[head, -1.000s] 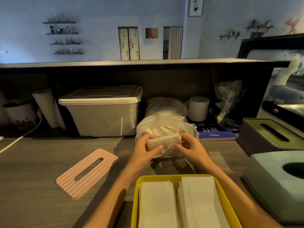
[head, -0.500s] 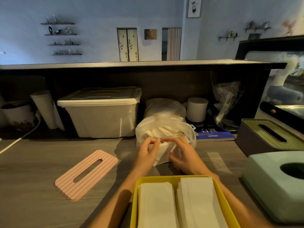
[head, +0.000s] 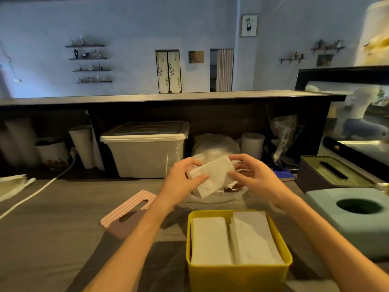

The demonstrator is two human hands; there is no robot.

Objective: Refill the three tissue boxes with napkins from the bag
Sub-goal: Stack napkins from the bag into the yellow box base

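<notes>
White napkin stack [head: 211, 172] — two hands.

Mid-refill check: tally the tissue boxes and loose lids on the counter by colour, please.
Yellow box, open, napkins inside: 1
Teal box, round opening: 1
Purple box, green slotted lid on: 1
Pink lid, lying loose: 1
Total: 3 boxes, 1 loose lid, 4 items.
</notes>
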